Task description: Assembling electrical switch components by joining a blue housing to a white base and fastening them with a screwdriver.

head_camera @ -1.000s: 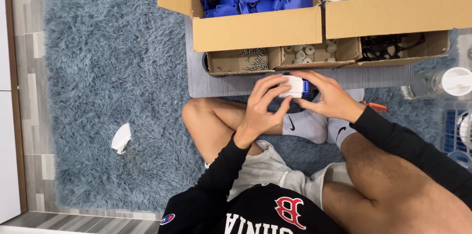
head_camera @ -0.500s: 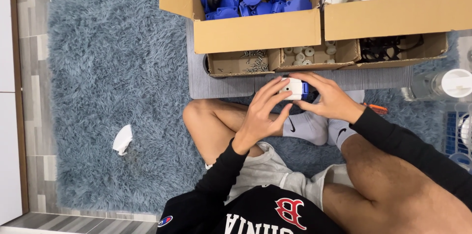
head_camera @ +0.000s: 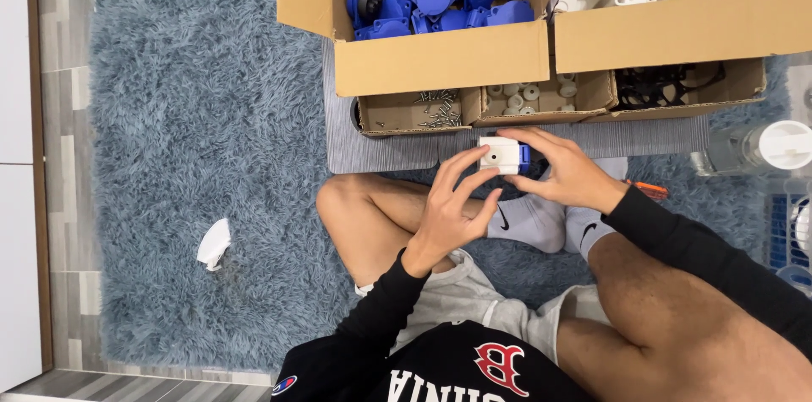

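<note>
**Fitting a white housing onto a blue part, held over the lap**

Near, the person sits cross-legged on a shaggy blue rug. Both hands meet above the socks: the left hand and right hand hold a white housing between them, fingers half-curled and gripping it, a blue part showing at its right edge. This looks like mid-assembly; pressing the pieces square seems called for. Farther off stand a box of screws and a box of blue covers.
</note>
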